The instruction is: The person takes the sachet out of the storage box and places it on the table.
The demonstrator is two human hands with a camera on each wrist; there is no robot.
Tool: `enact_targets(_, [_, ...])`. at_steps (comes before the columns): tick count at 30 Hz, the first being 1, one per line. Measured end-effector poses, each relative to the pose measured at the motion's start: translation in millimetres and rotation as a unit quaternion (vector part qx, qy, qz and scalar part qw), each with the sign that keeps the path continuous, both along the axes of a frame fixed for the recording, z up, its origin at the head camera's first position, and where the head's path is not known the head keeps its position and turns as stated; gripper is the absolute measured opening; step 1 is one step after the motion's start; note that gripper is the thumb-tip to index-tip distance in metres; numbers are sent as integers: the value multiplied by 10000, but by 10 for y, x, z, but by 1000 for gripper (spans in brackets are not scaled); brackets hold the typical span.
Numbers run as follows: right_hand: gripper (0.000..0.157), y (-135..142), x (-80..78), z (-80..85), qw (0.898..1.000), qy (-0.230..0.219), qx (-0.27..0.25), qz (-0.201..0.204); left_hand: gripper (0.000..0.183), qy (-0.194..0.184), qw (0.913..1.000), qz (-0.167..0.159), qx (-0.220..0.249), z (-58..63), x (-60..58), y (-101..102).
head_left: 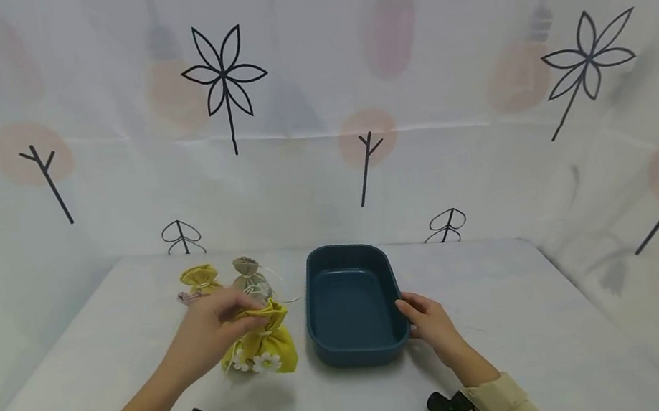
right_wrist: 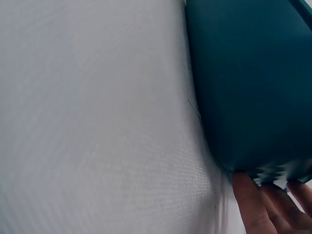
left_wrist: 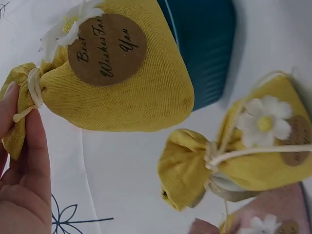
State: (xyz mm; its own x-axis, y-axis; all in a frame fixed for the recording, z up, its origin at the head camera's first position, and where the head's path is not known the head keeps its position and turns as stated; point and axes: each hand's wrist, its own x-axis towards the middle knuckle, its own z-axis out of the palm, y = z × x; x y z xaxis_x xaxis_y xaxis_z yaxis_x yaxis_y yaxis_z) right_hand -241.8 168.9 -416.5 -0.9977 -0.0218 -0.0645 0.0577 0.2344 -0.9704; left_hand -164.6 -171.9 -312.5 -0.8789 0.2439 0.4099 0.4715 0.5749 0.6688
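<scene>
My left hand (head_left: 216, 330) pinches the gathered neck of a yellow drawstring pouch (head_left: 278, 352), which hangs just left of a dark blue bin (head_left: 361, 356). A white flower and a round brown "Best Wishes For You" label (left_wrist: 107, 48) show on this pouch in the left wrist view. My right hand (head_left: 435, 326) holds the bin's right side, thumb at the rim. In the right wrist view, fingers (right_wrist: 251, 204) touch its outer wall. The bin's visible inside holds nothing.
Behind my left hand stand another yellow pouch (head_left: 200, 276) and a grey-green pouch (head_left: 249, 270). A pink pouch (left_wrist: 273, 209) lies beside a yellow one in the left wrist view. White patterned cloth (head_left: 298, 94) hangs behind the white table (head_left: 482, 296).
</scene>
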Motion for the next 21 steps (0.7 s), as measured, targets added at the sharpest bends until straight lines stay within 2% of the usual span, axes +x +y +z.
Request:
enact_targets(10, [48, -5, 33, -11, 9999, -122, -12, -17, 16, -105, 9995, 298, -4, -176, 335, -327])
enact_targets(14, [48, 16, 31, -13, 10000, -44, -7, -8, 15, -157, 9989, 449, 42, -262, 414, -474])
enact_targets(18, [48, 29, 8, -8, 10000, 19, -48, 30, 12, -202, 9961, 861, 31, -319, 440, -647])
enact_targets(21, [48, 24, 1, 3, 10000, 7, -73, 67, 12, -197, 9909, 1316, -201, -339, 395, -781])
